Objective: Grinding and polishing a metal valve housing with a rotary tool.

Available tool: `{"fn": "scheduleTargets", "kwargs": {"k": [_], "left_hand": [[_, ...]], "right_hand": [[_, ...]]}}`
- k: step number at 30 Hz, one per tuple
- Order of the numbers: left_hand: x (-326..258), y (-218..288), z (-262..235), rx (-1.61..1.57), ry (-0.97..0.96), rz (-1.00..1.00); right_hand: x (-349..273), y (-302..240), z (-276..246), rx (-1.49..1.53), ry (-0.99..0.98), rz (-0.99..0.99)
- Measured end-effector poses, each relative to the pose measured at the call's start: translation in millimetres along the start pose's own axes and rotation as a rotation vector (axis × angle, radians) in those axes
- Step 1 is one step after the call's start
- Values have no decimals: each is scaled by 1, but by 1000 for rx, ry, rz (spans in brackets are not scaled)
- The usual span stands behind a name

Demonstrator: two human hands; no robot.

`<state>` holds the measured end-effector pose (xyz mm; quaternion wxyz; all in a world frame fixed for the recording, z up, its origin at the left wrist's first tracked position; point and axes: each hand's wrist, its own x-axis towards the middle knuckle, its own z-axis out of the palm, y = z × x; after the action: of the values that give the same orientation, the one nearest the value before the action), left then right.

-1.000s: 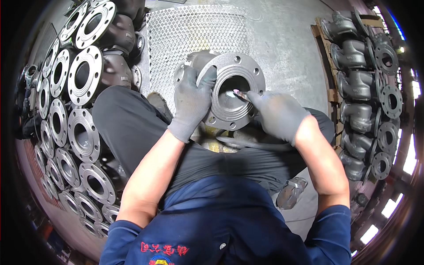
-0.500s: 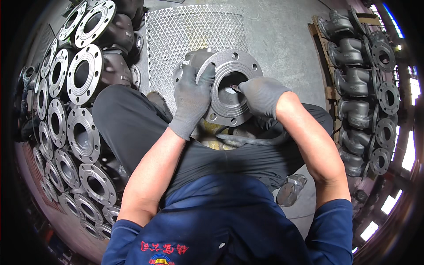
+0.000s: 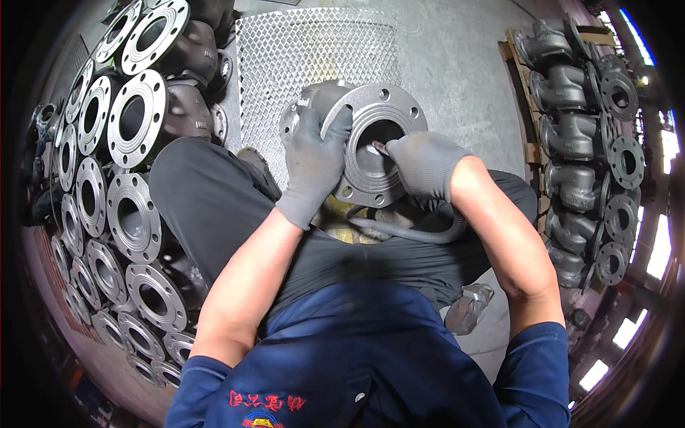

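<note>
Flanged valve body (image 3: 371, 143): sat on the person's lap, tilted so its round bolt-holed face looked up toward the camera.
Weight and feel: thick grey cast metal, judged heavy, rigid and not fragile; the rough surface likely gave the gloves good purchase.
Left hand (image 3: 317, 160): gloved, fingers curled closed over the flange rim on its left side, steadying it.
Right hand (image 3: 424, 164): gloved, fingers pinched shut on a small tool (image 3: 378, 148) whose tip reached into the bore; what kind of tool could not be told.
Best hold: the flange rim or the neck behind it, judged safest with both hands.
Hose (image 3: 410, 232): grey, looped across the lap just below the part.
Edges: stacked flanged castings (image 3: 135, 118) crowded the left; more valve bodies (image 3: 578, 135) lined a pallet on the right.
Open room: mesh sheet (image 3: 314, 53) and concrete floor (image 3: 464, 78) ahead.
</note>
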<state>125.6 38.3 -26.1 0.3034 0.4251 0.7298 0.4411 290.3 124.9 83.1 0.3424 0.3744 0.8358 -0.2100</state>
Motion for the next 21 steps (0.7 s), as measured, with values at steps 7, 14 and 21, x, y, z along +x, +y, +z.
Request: {"fn": "scheduleTargets", "kwargs": {"k": [7, 14, 21], "left_hand": [[3, 7, -2, -53, -20, -43], [-1, 4, 2, -21, 2, 22], [-3, 5, 5, -27, 52, 130]], "right_hand": [[-2, -3, -6, -19, -71, 11], [-10, 1, 9, 71, 56, -101], [-19, 0, 8, 44, 32, -70]]}}
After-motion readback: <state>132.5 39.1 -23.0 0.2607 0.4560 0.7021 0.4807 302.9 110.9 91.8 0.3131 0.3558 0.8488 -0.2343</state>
